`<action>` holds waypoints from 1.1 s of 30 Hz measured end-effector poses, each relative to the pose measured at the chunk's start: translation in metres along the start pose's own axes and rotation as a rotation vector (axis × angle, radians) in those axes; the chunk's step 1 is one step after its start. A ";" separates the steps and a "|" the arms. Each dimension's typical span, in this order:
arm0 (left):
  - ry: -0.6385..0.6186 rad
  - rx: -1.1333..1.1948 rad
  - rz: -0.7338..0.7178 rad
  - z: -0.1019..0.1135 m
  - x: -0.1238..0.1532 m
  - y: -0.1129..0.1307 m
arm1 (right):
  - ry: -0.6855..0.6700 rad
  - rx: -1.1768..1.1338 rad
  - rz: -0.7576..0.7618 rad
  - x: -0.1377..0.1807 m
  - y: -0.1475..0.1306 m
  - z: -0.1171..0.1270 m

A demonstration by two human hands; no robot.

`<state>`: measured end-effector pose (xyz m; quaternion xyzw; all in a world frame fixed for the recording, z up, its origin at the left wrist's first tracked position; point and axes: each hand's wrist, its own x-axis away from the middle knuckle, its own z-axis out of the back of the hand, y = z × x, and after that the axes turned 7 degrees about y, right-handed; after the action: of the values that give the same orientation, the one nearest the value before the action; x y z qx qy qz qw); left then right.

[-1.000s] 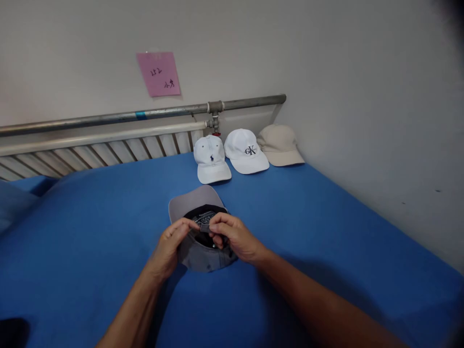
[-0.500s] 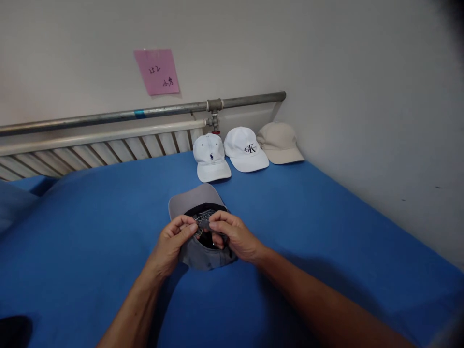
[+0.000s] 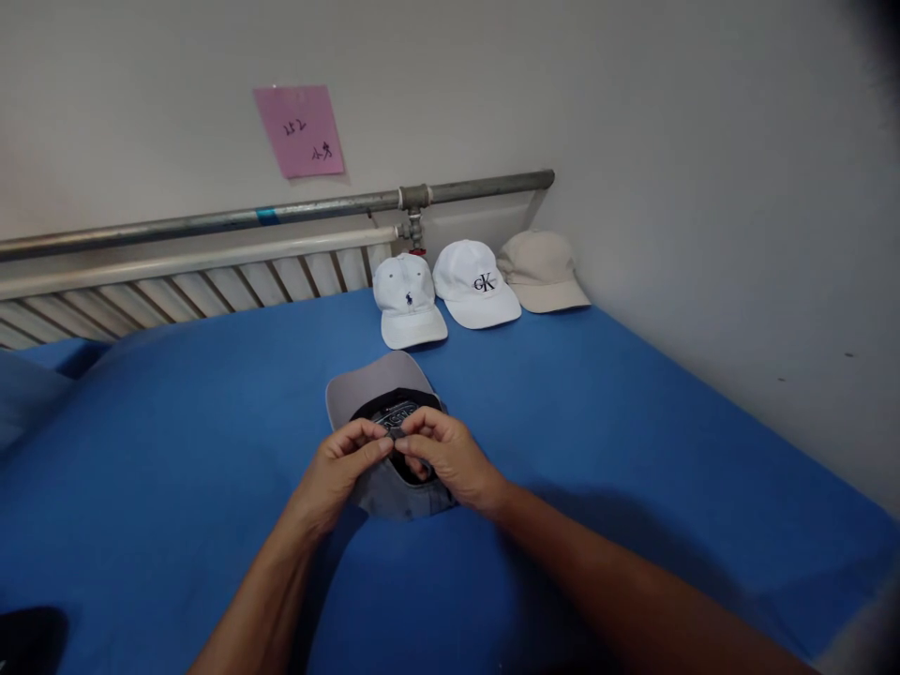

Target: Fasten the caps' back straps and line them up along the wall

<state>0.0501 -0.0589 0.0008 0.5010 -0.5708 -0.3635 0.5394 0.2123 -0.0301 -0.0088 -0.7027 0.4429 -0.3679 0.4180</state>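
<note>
A grey baseball cap (image 3: 400, 499) lies upside down on the blue sheet, its brim pointing away from me and its dark inside showing. My left hand (image 3: 344, 469) pinches the left part of the cap's back strap between thumb and fingers. From the right, my right hand (image 3: 446, 455) pinches the strap's other end. The fingertips of both hands nearly meet over the cap's opening. They cover most of the strap and its buckle, so I cannot tell whether the two ends are joined.
A white cap with a small dark logo (image 3: 412, 305), a white cap with black letters (image 3: 478, 286) and a beige cap (image 3: 541, 272) stand in a row behind. Beyond them are a radiator (image 3: 281, 281), a metal pipe (image 3: 337, 206) and a pink note (image 3: 301, 131) on the wall.
My hands have come closer together, and the strap end and metal buckle that showed between them are now mostly covered. The view has shifted slightly; the other caps stay in place.
</note>
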 end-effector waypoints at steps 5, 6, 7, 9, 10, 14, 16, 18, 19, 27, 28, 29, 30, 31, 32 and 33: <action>-0.026 0.010 -0.019 0.003 0.001 0.003 | 0.002 0.003 -0.018 -0.002 -0.006 0.005; -0.035 0.009 -0.020 0.004 0.001 0.003 | -0.004 -0.009 -0.044 -0.003 -0.007 0.006; -0.039 0.010 -0.018 0.004 0.001 0.004 | -0.013 -0.030 -0.076 -0.004 -0.008 0.007; -0.043 0.017 -0.011 0.005 0.002 0.004 | -0.036 -0.087 -0.145 -0.005 -0.009 0.010; -0.049 0.023 -0.007 0.005 0.002 0.004 | -0.050 -0.117 -0.175 -0.005 -0.009 0.011; -0.084 0.040 -0.014 0.004 0.002 0.003 | -0.127 -0.152 -0.282 -0.005 -0.013 0.013; -0.090 0.045 -0.027 0.004 0.002 0.004 | -0.149 -0.146 -0.319 -0.004 -0.014 0.013; -0.097 0.043 -0.035 0.003 0.003 0.004 | -0.161 -0.138 -0.340 -0.004 -0.015 0.013; -0.102 0.038 -0.038 0.003 0.003 0.005 | -0.169 -0.133 -0.349 -0.004 -0.016 0.013; -0.124 -0.006 -0.048 0.006 0.001 0.000 | -0.268 -0.127 -0.461 -0.008 -0.020 0.017; -0.121 -0.011 -0.048 0.006 0.000 -0.001 | -0.273 -0.119 -0.471 -0.008 -0.020 0.017; -0.116 -0.014 -0.044 0.006 0.000 -0.001 | -0.273 -0.111 -0.478 -0.009 -0.020 0.018; -0.111 -0.015 -0.039 0.006 0.000 -0.001 | -0.271 -0.104 -0.481 -0.009 -0.020 0.018; -0.106 -0.016 -0.033 0.006 -0.001 -0.001 | -0.267 -0.098 -0.483 -0.009 -0.020 0.018; -0.102 -0.016 -0.031 0.005 -0.001 -0.001 | -0.265 -0.091 -0.486 -0.009 -0.020 0.018; -0.099 -0.018 -0.032 0.005 -0.001 -0.001 | -0.265 -0.086 -0.489 -0.009 -0.020 0.018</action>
<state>0.0452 -0.0591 -0.0009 0.4865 -0.5854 -0.4017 0.5092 0.2316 -0.0114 0.0015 -0.8477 0.2167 -0.3439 0.3408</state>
